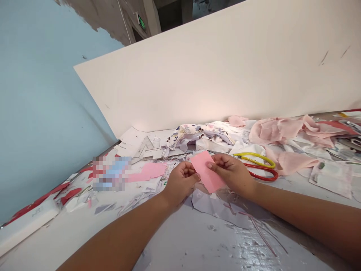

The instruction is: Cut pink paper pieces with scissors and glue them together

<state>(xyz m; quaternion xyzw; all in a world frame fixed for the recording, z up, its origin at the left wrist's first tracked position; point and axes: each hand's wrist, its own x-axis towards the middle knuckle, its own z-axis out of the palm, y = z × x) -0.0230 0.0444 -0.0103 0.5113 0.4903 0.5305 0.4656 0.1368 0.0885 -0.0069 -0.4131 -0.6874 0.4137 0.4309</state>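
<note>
Two hands, pink sheet partly hidden

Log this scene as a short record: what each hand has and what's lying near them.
Left hand: pinches one end of the pink rectangular swatch
Right hand: pinches the swatch's other end
Nearby: yellow and red scissor handles, pink fabric scraps, floral fabric
Surface: white worktable, scattered with scraps
</note>
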